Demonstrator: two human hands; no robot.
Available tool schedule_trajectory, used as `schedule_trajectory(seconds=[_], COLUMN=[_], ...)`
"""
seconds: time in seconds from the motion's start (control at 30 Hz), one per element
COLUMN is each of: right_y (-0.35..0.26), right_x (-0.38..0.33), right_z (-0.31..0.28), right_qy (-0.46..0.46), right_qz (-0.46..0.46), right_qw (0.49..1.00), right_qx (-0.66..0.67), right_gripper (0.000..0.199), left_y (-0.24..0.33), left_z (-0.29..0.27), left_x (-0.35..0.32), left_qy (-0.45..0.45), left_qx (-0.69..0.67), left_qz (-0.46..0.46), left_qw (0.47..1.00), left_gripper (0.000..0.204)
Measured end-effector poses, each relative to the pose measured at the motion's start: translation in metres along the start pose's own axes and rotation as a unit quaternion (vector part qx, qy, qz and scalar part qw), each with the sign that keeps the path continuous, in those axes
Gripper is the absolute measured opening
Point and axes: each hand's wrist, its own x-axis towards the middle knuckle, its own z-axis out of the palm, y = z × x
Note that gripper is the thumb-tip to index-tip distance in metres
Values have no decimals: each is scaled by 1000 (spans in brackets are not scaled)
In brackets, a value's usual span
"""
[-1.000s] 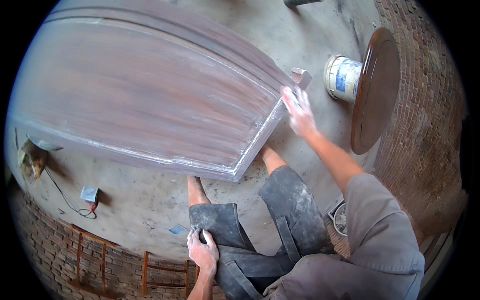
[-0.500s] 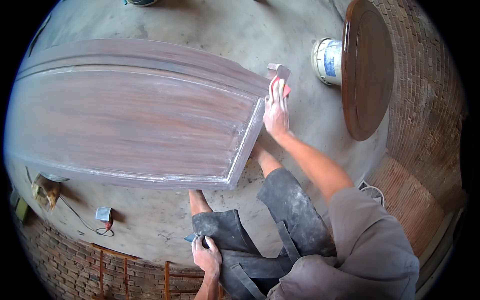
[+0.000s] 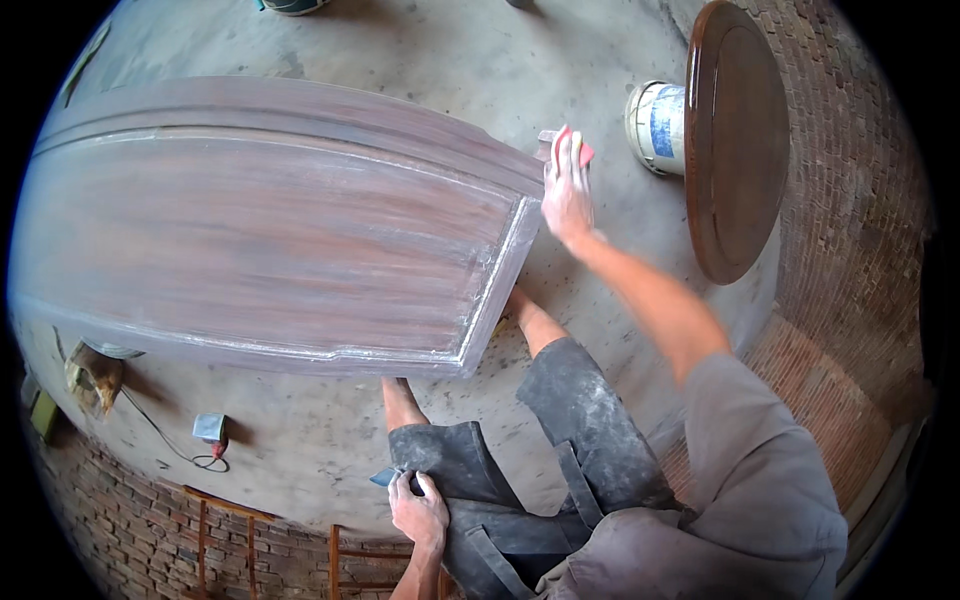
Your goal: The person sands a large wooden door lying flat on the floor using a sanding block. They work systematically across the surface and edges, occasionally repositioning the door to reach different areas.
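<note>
At the upper-right corner of the panel (image 3: 280,230), my right hand (image 3: 567,200) grips the pad (image 3: 586,154); uneven pressure could round the edge. Below the panel, my left hand (image 3: 419,515) curls, hold unclear.

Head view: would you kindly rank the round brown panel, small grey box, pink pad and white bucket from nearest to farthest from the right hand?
1. Pink pad, held in the right hand.
2. White bucket, to the hand's right.
3. Round brown panel, farther right.
4. Small grey box, at lower left.
</note>
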Motion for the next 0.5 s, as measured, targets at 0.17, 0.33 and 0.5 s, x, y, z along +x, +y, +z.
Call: schedule_trajectory(seconds=[0.17, 0.33, 0.5], right_y=[-73, -188, -77], right_x=[12, 103, 16], right_z=[-7, 4, -12], right_qy=[1, 92, 3], right_qz=[-46, -123, -151], right_qw=[997, 982, 988], right_qx=[67, 106, 9], right_gripper=[72, 69, 68], left_y=[-9, -8, -13], left_z=[0, -9, -17], left_x=[0, 3, -1], left_qy=[13, 2, 8], left_qx=[-5, -15, -55], left_qz=[0, 4, -30], left_qw=[1000, 1000, 998], left_gripper=[30, 32, 32])
